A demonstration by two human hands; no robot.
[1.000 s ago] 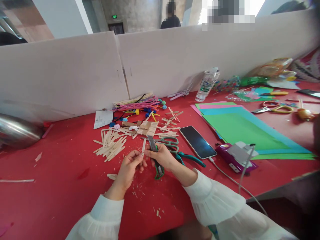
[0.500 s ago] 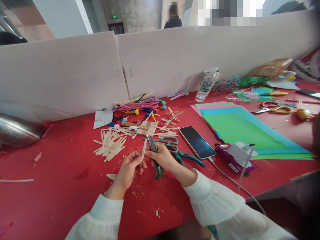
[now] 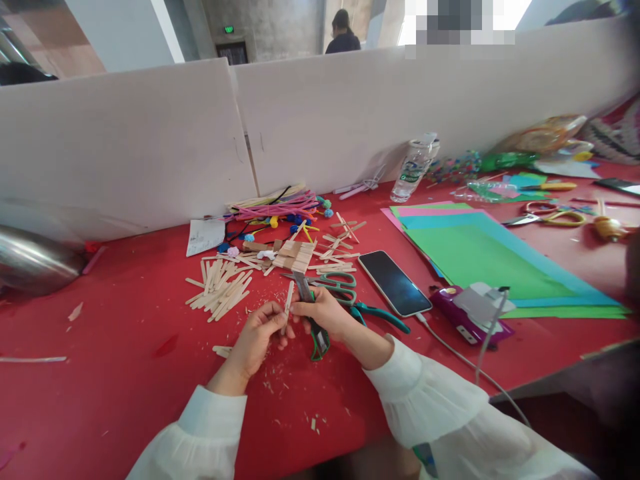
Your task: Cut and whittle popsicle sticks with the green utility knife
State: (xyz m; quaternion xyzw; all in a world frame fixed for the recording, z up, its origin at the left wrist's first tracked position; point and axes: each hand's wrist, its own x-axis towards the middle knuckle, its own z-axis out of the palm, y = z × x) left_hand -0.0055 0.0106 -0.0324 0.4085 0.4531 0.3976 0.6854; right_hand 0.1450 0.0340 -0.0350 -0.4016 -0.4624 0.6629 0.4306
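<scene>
Between its thumb and fingers, my left hand [image 3: 261, 337] pinches a wooden craft stick [image 3: 288, 303], which points up and away from me. My right hand [image 3: 325, 313] is closed around a green and black utility knife [image 3: 319, 337]. The knife's blade [image 3: 303, 287] sticks out beyond the thumb, close beside the stick. Just past the hands lies a flat panel of joined craft sticks [image 3: 295, 256]. Scissors with grey-green handles [image 3: 337, 283] and teal-handled pliers [image 3: 383, 317] rest beside my right hand, partly covered by it. Wood shavings [image 3: 275, 387] are scattered below my hands.
Loose craft sticks [image 3: 223, 290] lie in a heap to the left. A phone [image 3: 395, 283] on a cable and a purple device [image 3: 470, 323] are at right, near coloured paper [image 3: 480, 253]. A water bottle [image 3: 413, 170] stands by the white partition [image 3: 325, 127]. A metal vessel [image 3: 37, 260] is far left.
The knife has shifted slightly beside the stick, its handle end a little further right. Both hands keep their grips in nearly the same place.
</scene>
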